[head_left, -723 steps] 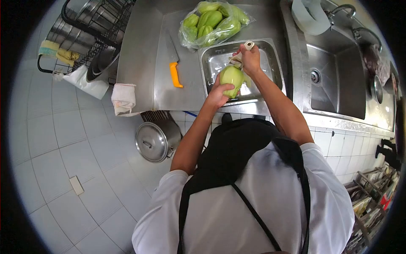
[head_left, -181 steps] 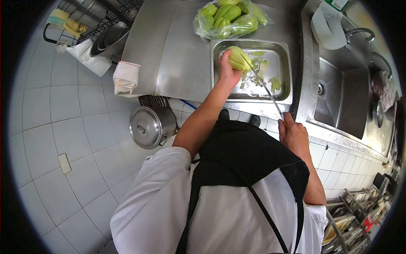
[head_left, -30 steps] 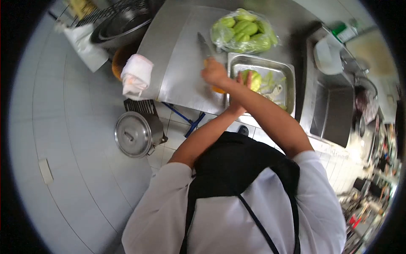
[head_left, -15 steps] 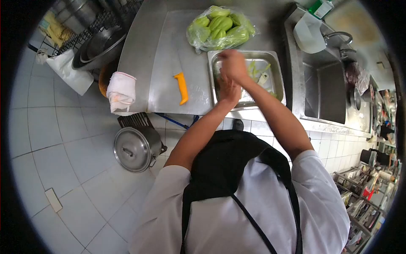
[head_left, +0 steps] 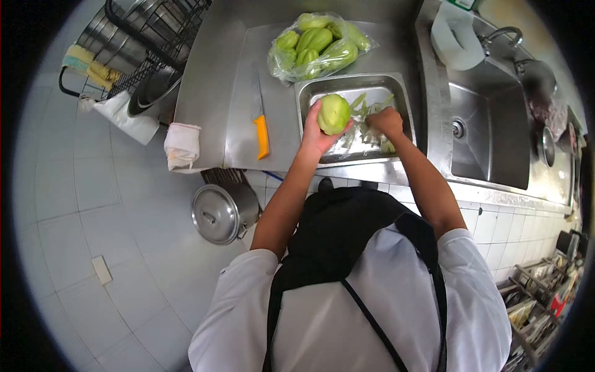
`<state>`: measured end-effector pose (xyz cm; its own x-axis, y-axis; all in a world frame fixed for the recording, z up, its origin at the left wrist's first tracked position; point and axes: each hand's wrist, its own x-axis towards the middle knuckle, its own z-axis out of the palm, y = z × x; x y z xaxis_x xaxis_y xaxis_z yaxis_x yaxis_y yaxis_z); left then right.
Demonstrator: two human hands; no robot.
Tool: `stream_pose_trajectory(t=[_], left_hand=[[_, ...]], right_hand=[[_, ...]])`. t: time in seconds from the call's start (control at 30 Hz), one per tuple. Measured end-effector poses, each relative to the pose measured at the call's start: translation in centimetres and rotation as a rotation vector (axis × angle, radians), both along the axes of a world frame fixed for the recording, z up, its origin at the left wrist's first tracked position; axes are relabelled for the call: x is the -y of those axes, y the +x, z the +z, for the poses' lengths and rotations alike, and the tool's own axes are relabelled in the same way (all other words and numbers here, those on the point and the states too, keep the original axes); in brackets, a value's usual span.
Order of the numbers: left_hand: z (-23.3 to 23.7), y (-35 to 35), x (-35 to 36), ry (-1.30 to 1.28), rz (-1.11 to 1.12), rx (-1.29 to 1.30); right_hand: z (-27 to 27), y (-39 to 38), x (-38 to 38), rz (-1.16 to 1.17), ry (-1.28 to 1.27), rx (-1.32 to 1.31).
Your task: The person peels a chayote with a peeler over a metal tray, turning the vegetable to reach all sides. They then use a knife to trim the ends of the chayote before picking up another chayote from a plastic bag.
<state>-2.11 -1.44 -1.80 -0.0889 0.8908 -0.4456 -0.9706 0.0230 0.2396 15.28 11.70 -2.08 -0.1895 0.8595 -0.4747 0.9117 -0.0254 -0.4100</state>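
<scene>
My left hand point(head_left: 317, 137) is wrapped round a pale green chayote point(head_left: 334, 114), holding it up over the left side of a steel tray point(head_left: 302, 99). The chayote's upper surface looks lighter, as if peeled. Over the tray's right side, my right hand point(head_left: 385, 122) reaches down with its fingers curled in; whatever is between them is hidden. Green peelings point(head_left: 358, 105) lie in the tray between my hands. Behind the tray sits a clear plastic bag point(head_left: 291, 71) full of several green chayotes point(head_left: 314, 40). A knife with an orange handle point(head_left: 262, 137) lies on the counter to the left.
To the right is a steel sink point(head_left: 480, 149) with a faucet point(head_left: 505, 34) and a white plastic container point(head_left: 457, 43). A folded white cloth point(head_left: 182, 146) rests on the counter's left corner. A lidded pot point(head_left: 215, 214) stands below, near a wire rack point(head_left: 158, 43).
My hands were together over the tray's left part; now they are apart. The chayote has come into view in my left hand, and my right hand has moved right and down to the tray.
</scene>
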Motion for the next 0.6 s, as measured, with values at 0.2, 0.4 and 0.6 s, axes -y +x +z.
stream_pose_trajectory(t=[0.2,0.4,0.6], left_hand=[[-0.5,2.4,-0.5,-0.041,0.164,-0.006],[1.4,3.9,-1.7,-0.161,0.182,-0.047],[1.0,4.3,-2.8,-0.090,0.152,-0.022]], right_hand=[[-1.2,0.9,-1.5,-0.054,0.178,-0.501],[5.4,0.6,-0.2,-0.467,-0.347,-1.425],[6.7,-0.7,0.8,-0.446,-0.571,-1.508]])
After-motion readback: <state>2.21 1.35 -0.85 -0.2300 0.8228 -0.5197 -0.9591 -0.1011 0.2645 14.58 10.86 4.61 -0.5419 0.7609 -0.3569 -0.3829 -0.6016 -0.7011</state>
